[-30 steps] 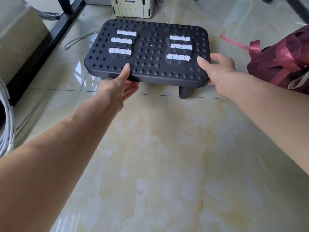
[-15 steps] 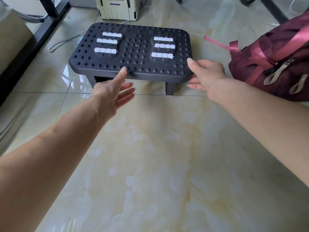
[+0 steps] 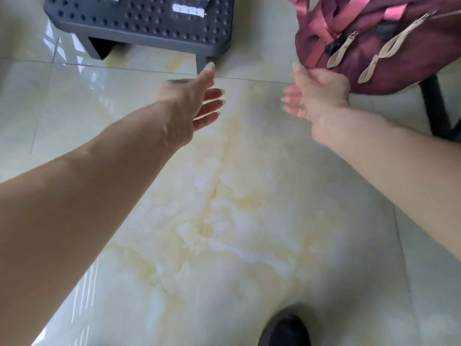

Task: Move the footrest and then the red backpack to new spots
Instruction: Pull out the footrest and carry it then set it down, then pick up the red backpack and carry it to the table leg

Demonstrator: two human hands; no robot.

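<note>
The footrest stands on the floor at eleven o'clock, and the backpack lies at one o'clock. The left hand hovers empty just below the footrest's near leg, fingers straight and slightly spread. The right hand, fingers loosely extended and holding nothing, is just under the backpack's lower edge.

Glossy marble-look floor tiles, pale cream with yellowish veins. Thin grout line running left to right at the far side, another down the right. Bright streaks of reflected light near left and far left. Black furniture leg standing at far right.
</note>
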